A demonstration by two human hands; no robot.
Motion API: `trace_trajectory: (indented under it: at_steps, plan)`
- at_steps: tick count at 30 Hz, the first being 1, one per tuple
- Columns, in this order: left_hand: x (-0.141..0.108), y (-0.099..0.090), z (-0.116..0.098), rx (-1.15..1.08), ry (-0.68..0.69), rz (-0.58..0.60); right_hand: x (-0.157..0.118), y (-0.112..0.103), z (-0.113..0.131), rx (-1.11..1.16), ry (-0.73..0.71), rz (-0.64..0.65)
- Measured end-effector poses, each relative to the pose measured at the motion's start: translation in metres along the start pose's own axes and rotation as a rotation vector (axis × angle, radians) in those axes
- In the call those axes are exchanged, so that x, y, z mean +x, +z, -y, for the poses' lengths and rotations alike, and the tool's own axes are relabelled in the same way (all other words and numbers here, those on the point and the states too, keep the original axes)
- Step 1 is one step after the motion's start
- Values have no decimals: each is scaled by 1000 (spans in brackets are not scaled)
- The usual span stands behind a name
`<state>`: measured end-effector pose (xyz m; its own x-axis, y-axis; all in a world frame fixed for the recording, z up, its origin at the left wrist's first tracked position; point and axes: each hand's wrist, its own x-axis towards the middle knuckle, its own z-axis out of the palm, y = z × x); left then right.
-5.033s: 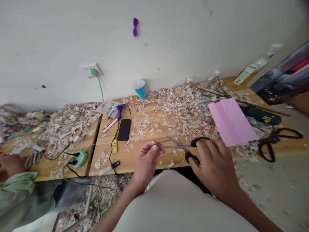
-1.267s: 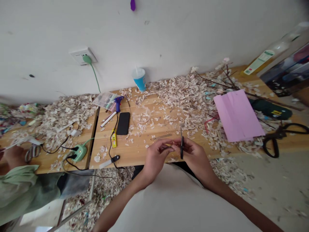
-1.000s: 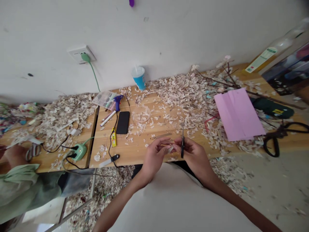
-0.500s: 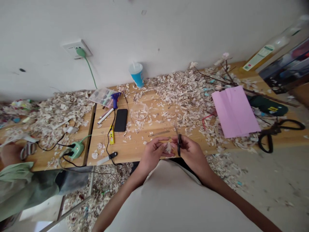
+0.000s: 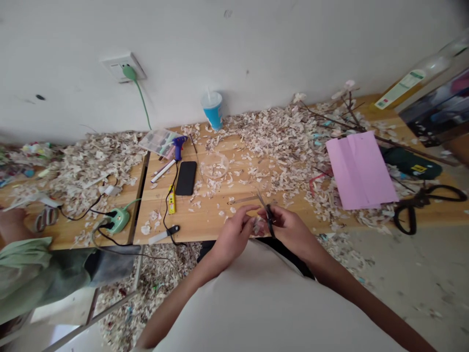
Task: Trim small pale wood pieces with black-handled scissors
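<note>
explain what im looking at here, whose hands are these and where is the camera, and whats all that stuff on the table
The camera sits on a person's head and looks forward and down, so the two bare arms at the bottom are that person's own. Their right hand grips small black-handled scissors, blades pointing away. Their left hand pinches a small pale scrap against the blades. In front is a long wooden table strewn with pale paper shavings. On it lie a black phone, a blue glue gun, a blue cup with a straw and a pink folded paper sheet. The green sleeve at far left belongs to another person.
</note>
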<state>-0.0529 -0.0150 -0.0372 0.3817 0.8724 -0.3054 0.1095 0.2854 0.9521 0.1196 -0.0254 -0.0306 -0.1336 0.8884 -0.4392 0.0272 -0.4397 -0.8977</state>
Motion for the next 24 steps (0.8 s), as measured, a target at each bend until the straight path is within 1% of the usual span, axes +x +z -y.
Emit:
trace_trajectory:
  at_steps: [4,6,10,14,18,20,22,24]
  plan:
    - [0,-3,5,-97,-62,-28,2,2,-3,22,27,-57]
    - [1,-4,6,-148,-76,-26,2,3,-4,56,42,-52]
    - [2,-8,4,-157,-119,-38,2,4,-5,107,58,-14]
    - [4,-10,7,-326,-208,-21,2,5,-7,152,81,-18]
    - [4,-7,12,-409,-237,-138,1,8,-12,102,78,-21]
    - [5,-5,14,-442,-247,-157,0,10,-13,67,63,-36]
    - [8,-7,16,-470,-229,-168,-2,12,-13,48,50,-70]
    - [13,-15,17,-453,-176,-225,-3,14,-11,55,45,-112]
